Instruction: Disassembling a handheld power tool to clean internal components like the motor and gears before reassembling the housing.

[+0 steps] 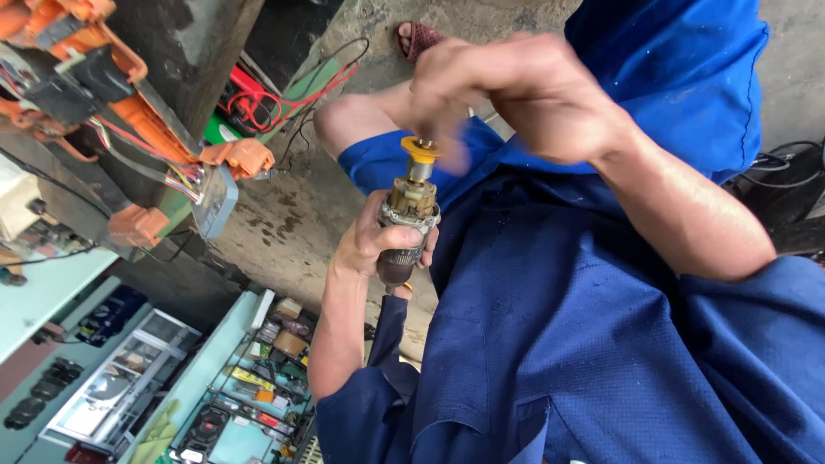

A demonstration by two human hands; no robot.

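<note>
Left hand (378, 245) wraps tight round a motor armature (404, 228), held upright in front of the blue workwear (550, 326), w/ shaft pointing up. Right hand (516, 94) sits just above, fingers pinched on the yellow cap (418, 150) at shaft tip, bit blurred. Orange tool housing (129, 77) w/ loose wires off to the side, well apart.

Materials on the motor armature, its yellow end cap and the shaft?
Armature: looks like metal, dull coppery-brown windings with dirty grey bands, held in the left hand. Yellow cap: probably plastic, with a uniform bright matte colour. Shaft: likely steel, bare grey sheen. Right hand is blurred at the cap.
</note>
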